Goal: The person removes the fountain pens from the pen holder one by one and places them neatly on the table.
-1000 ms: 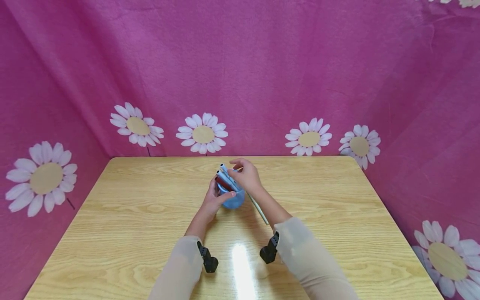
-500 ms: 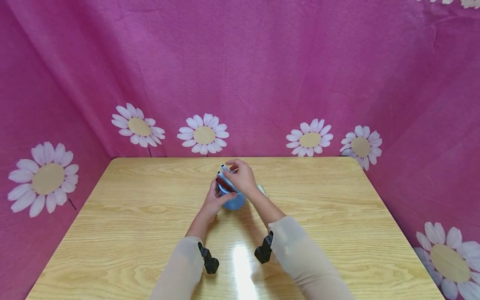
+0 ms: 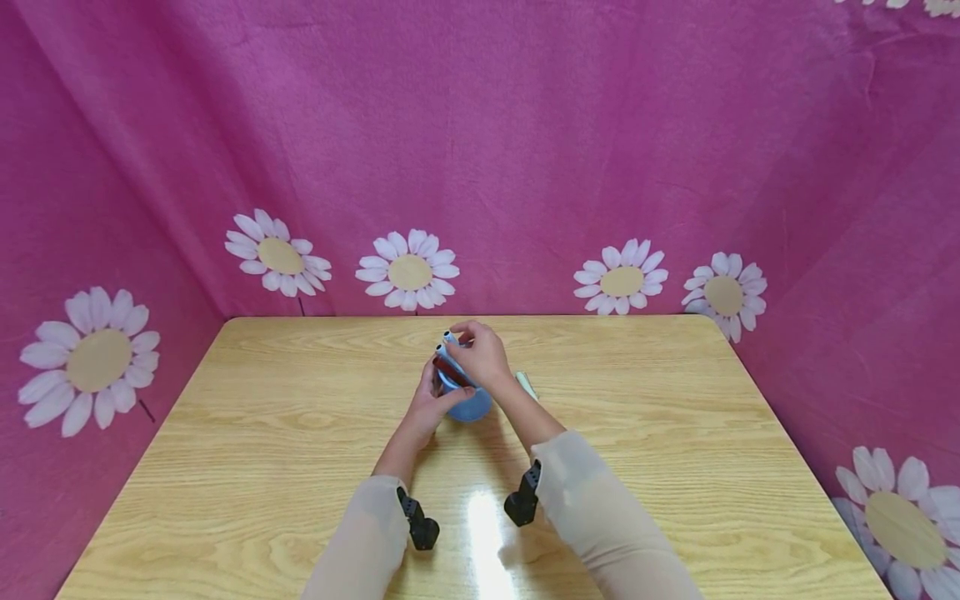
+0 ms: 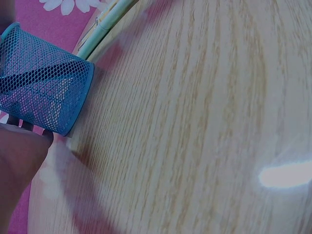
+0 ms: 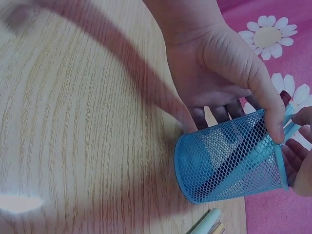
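A blue mesh pen cup (image 3: 472, 407) stands near the middle of the table, and its mesh wall (image 5: 234, 156) fills part of the right wrist view. My left hand (image 3: 427, 408) grips it from the left, thumb across the near rim. Light-blue pens (image 3: 441, 348) and a dark red pen (image 3: 452, 367) stick up out of the cup. At their tops my right hand (image 3: 480, 354) pinches a light-blue pen between thumb and fingers; its far fingers are partly hidden. Through the mesh a dark pen (image 5: 243, 151) shows inside.
Beyond my right forearm a pale green pen (image 3: 527, 385) lies on the wooden table (image 3: 300, 433); a thin yellowish stick (image 5: 219, 228) lies beside it. A pink flowered cloth (image 3: 510, 167) surrounds the table's back and sides.
My right hand has shifted slightly left at the pen tops. The pale pen that showed left of my right forearm now shows on its right side. My left hand keeps its grip on the cup.
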